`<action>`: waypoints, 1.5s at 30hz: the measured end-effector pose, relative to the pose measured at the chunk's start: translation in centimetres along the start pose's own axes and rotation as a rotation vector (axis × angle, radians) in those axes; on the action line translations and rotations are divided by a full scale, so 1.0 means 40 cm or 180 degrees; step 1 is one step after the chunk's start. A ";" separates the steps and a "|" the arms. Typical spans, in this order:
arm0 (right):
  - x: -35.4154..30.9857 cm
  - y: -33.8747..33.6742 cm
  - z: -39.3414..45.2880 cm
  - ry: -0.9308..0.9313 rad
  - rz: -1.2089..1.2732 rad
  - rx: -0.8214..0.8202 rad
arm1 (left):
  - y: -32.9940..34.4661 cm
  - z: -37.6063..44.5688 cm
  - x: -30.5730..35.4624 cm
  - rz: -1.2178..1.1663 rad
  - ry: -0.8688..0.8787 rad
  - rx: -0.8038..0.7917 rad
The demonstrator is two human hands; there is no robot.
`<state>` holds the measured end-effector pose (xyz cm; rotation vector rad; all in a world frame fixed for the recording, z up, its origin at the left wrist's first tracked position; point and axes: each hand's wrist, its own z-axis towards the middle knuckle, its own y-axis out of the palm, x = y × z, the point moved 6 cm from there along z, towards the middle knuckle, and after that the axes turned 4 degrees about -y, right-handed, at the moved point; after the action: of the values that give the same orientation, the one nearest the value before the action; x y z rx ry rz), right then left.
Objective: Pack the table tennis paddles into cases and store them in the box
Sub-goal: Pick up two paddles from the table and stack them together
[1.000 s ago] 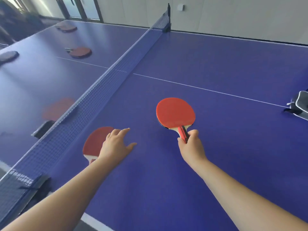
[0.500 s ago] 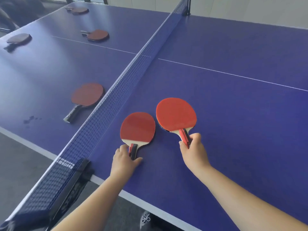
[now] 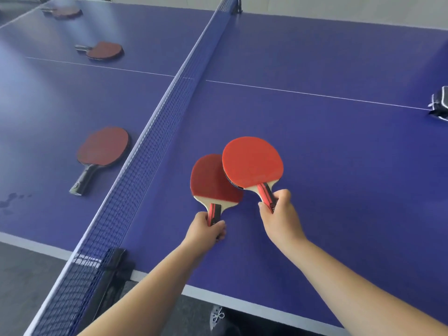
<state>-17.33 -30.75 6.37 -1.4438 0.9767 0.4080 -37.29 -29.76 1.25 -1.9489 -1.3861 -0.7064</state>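
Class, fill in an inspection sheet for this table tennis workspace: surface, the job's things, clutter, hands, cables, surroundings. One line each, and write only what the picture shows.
Surface: blue table with white lines, split by a net.
Job's things: right-hand paddle overlaps left-hand paddle on the near side; three paddles lie beyond the net, nearest, middle, far; a black and white case lies at the right edge; no box seen.
Clutter: dark spots on the far half.
Hands: left hand grips one handle, right hand the other.
Cables: nothing seen.
Surroundings: grey floor, pale wall, a shoe under the table edge.
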 end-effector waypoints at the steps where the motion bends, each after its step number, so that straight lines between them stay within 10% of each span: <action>1: 0.006 -0.012 -0.003 0.0017 0.0005 0.0048 | 0.036 -0.004 0.011 -0.0014 0.0024 -0.0095; 13: 0.148 -0.123 -0.045 0.0671 0.0137 0.0587 | 0.360 0.008 0.019 -0.0484 -0.0228 -0.0753; 45: 0.231 -0.117 0.087 0.0835 0.0594 0.0637 | 0.336 -0.005 0.005 -0.1538 -0.0423 -0.1044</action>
<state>-7.40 -31.04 1.83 -1.2482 1.3318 0.2503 -24.46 -33.04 -1.01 -1.9416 -1.9588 -1.0995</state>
